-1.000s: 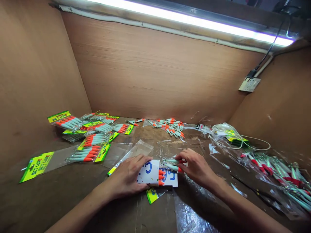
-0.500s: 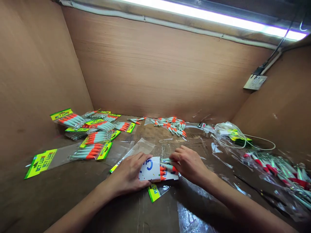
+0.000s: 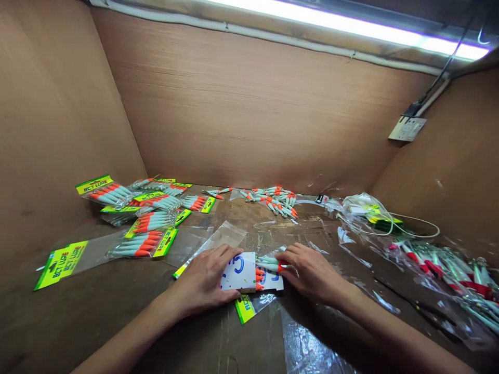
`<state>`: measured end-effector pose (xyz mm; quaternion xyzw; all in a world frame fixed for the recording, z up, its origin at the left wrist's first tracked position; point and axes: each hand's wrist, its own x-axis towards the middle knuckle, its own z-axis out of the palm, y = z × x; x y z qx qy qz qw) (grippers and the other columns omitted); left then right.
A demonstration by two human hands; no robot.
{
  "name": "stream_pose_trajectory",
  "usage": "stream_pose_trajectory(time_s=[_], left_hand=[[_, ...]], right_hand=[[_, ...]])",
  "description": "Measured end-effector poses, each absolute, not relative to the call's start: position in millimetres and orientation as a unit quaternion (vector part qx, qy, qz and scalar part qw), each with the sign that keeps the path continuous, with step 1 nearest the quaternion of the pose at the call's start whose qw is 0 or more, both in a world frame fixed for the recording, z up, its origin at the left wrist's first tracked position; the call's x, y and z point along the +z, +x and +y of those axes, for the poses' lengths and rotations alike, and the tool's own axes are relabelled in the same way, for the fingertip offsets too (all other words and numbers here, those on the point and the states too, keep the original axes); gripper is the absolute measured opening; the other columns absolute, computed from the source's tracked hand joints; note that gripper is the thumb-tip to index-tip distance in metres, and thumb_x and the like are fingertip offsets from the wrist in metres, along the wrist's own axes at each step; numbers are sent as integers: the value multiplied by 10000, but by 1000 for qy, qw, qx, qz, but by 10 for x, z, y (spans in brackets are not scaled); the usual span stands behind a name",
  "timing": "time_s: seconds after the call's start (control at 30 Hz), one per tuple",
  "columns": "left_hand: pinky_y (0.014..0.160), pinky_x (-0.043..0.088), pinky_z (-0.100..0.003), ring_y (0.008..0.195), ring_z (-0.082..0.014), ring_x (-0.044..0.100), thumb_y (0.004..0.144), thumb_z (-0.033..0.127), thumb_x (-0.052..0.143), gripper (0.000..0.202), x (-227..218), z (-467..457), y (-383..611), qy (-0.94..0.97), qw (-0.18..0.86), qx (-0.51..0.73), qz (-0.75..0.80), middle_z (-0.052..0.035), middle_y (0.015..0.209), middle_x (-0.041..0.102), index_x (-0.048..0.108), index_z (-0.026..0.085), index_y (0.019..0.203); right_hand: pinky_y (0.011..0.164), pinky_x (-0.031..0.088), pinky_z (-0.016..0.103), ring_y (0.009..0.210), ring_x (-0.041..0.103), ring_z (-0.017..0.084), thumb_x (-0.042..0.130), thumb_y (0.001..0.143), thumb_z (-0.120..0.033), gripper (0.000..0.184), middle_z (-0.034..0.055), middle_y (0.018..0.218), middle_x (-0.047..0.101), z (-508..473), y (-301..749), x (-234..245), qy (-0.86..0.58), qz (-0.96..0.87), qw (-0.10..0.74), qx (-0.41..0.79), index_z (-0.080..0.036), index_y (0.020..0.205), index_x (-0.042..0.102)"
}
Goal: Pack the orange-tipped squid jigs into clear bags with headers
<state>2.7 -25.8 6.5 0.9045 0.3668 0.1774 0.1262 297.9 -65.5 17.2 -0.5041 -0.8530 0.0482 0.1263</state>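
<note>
My left hand (image 3: pixel 212 274) is closed around a small white cardboard box (image 3: pixel 237 278) with blue marker writing, held flat above the table. Orange tips of several fishing lures (image 3: pixel 259 279) stick out of its open right end, over a white flap. There my right hand (image 3: pixel 310 267) pinches pale lures with orange ends (image 3: pixel 272 264), which lie along the box's far side. Fingers partly hide them. Under the box is a clear bag with a yellow-green BCT LURE header (image 3: pixel 245 310). Another clear bag (image 3: pixel 226 236) lies behind my left hand.
Packed lure bags (image 3: pixel 152 223) are piled at the left, near a flat bag (image 3: pixel 62 264). Loose lures (image 3: pixel 275 200) lie at the back. On the right are a bundle of bags with a white cord (image 3: pixel 374 215), red-and-white lures (image 3: pixel 448 270) and dark pliers (image 3: pixel 423 309).
My right hand has shifted slightly right and nearer to me, its fingers still on the lures. More of the flap's blue writing shows. My left hand keeps its hold on the box.
</note>
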Motion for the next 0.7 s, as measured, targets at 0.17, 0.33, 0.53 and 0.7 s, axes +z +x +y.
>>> stream_pose_trajectory(time_s=[0.17,0.33,0.53,0.7], left_hand=[[870,491,-398,1024,-293,608,697,352,746,673,71,-240,39,907,126,174,363,-69,1179,613,489,278,1314],[870,490,-390,1026,-288,614,712,371,742,649,114,-245,58,906,126,166,368,-66,1201,616,498,278,1306],[912,489,-408,1075,-302,613,712,400,765,683,72,-213,41,912,139,171,346,-79,1229,637,507,275,1332],[1027,444,-456,1209,-312,571,740,471,769,737,37,-151,-12,917,144,163,334,-86,1356,600,485,298,1398]], right_hand=[[757,416,297,887,589,213,563,939,-280,184,65,936,686,-571,2901,165,-471,-873,123,22,-218,1075,671],[760,417,291,862,584,201,576,923,-279,204,61,938,688,-483,2932,151,-421,-899,120,6,-210,1092,666],[717,415,271,816,605,182,564,918,-264,198,49,909,702,-536,2955,33,-438,-887,144,25,-228,1070,685],[753,416,294,849,595,199,555,943,-306,217,68,908,704,-490,2876,-97,-435,-887,156,-2,-205,1089,679]])
